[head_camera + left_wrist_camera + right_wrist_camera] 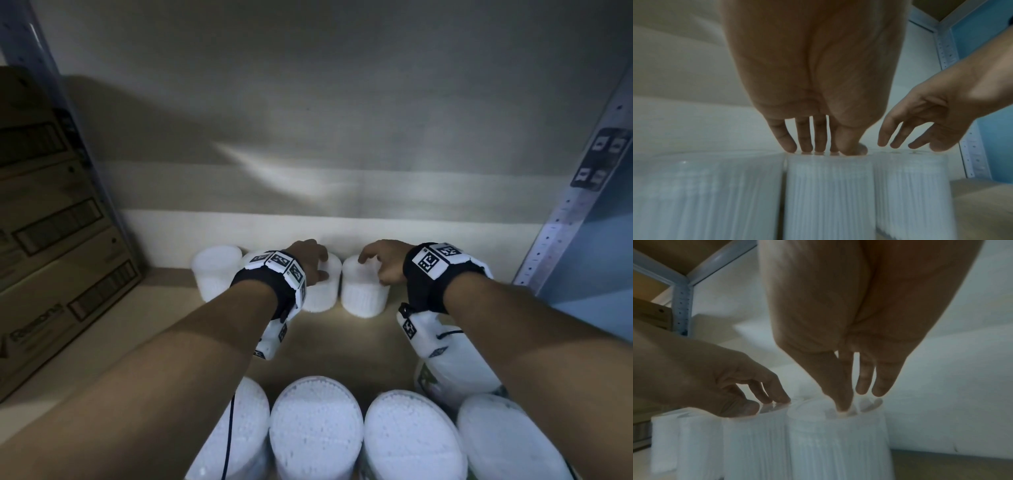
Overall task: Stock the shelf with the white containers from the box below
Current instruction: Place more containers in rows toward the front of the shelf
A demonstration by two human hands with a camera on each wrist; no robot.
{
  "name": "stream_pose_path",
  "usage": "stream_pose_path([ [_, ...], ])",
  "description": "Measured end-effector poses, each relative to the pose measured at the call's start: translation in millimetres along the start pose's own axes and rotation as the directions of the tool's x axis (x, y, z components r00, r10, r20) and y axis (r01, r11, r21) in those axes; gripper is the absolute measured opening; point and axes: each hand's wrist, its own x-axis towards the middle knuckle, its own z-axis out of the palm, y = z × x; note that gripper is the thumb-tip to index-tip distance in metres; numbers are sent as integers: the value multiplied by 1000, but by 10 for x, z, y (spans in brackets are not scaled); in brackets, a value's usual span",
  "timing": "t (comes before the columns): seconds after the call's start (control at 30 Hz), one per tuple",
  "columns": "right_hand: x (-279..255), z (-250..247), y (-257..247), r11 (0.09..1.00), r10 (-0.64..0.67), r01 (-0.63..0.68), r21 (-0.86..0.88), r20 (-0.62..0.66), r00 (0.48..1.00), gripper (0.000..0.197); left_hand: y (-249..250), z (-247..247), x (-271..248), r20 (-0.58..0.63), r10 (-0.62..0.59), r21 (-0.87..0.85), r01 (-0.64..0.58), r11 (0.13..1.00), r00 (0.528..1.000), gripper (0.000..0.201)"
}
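Observation:
Several white ribbed containers stand in a row at the back of the shelf. My left hand (318,265) (818,149) rests its straight fingertips and thumb on the lid of one container (322,291) (828,194). My right hand (371,267) (857,400) is over the container beside it on the right (364,294) (838,443). One fingertip touches that lid and the other fingers hang loosely just above it. The two containers stand upright, side by side. Another container (215,270) stands further left, and one more is mostly hidden behind my left wrist.
A front row of several white containers (315,428) stands near the shelf edge under my forearms. Stacked cardboard boxes (51,222) fill the left side. A perforated metal upright (575,205) bounds the right. Bare shelf board (342,342) lies between the two rows.

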Motion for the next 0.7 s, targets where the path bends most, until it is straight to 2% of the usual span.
stream_pose_path([
  [0.1, 39, 16, -18, 998, 55, -54, 20, -81, 995, 46, -12, 5, 4, 0, -3, -17, 3, 1000, 1000, 48],
  [0.23, 58, 33, -43, 994, 103, -104, -40, -18, 994, 55, -34, 35, 11, -13, 1, -34, -1, 999, 1000, 46],
  [0.6, 8, -31, -11, 998, 26, -23, -59, 49, 998, 56, -57, 63, 48, -10, 7, -34, -7, 999, 1000, 47],
  [0.7, -9, -37, -11, 1000, -11, 12, -28, 34, 999, 57, -60, 69, 46, -16, 9, -35, -10, 999, 1000, 46],
])
